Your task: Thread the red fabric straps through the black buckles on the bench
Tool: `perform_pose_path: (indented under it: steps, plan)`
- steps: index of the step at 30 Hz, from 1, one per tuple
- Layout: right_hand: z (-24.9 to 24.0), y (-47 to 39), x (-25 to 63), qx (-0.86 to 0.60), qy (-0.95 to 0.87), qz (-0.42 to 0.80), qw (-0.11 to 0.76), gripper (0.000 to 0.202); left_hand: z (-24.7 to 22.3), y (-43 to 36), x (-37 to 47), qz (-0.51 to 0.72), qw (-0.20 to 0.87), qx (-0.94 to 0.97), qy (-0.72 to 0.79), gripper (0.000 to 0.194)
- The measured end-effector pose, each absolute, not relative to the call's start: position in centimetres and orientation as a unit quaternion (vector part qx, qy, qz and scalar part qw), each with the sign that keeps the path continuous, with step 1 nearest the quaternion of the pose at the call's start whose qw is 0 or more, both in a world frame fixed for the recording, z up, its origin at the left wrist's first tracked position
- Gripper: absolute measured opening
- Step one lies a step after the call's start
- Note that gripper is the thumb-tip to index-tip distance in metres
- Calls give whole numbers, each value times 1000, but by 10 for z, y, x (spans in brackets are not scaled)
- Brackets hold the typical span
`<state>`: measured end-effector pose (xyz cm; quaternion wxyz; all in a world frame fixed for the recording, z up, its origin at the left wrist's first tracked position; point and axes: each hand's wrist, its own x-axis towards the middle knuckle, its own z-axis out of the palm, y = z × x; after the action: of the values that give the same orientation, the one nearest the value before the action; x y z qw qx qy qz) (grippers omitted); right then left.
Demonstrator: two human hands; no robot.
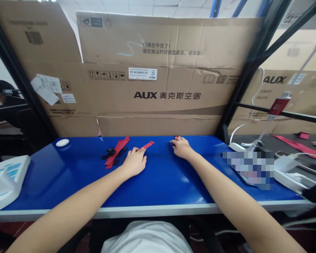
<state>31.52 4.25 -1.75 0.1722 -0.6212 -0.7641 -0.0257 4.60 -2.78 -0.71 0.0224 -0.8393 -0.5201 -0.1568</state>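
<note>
White folded cloth [147,239] sat closest to my camera

Beyond it spread a glossy blue tabletop [160,189]. From the left, I saw a white plastic device with blue markings [22,168], then a white round disc [62,143]. Next lay overlapping flat red fabric-like strips [118,151] among small black plastic-looking pieces [116,162].

Just beside them, the left hand [135,161] was on a single narrow red strip [149,144], which ran out past its fingertips across the tabletop. I could not tell whether those fingers pinched it or merely pressed. I judged it light, soft and hardly fragile, apt to slide on the smooth surface; an end seemed the best place to pinch.

Farther right, the right hand [183,147] touched a small red piece [177,137] near the far edge, its grip also unclear to me. Rightmost, a flat pixelated object [249,170] lay well apart.
</note>
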Motion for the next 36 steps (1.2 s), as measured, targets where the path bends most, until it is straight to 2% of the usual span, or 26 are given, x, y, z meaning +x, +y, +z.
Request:
perform_pose_path:
  steps: [5,9,12,16,21,24,27,31,36]
  plan:
    - [-13,24,286,-482,-847,56,220,35,-3,-33,50,-167,-91,-890,-415,48]
    - [-7,16,281,-482,-845,111,205,15,4,-27,43,-219,-158,-881,-388,49]
    - [1,13,290,-480,-839,128,224,12,9,-14,30,-273,-180,-851,-411,46]
    - [13,8,302,-439,-860,88,244,15,12,5,13,-312,-158,-816,-460,37]
    - [19,-5,297,-420,-886,79,178,23,12,7,11,-301,-134,-820,-468,22]
    - [15,-12,282,-394,-889,87,218,22,13,-6,22,-298,-141,-830,-451,15]
    - [7,-13,263,-377,-885,87,258,19,17,-21,34,-289,-161,-849,-412,14]
    - [-3,-7,249,-408,-873,115,241,10,20,-34,43,-233,-142,-894,-355,16]
    - [-3,3,260,-460,-826,233,228,14,16,-37,44,-204,-101,-913,-338,19]
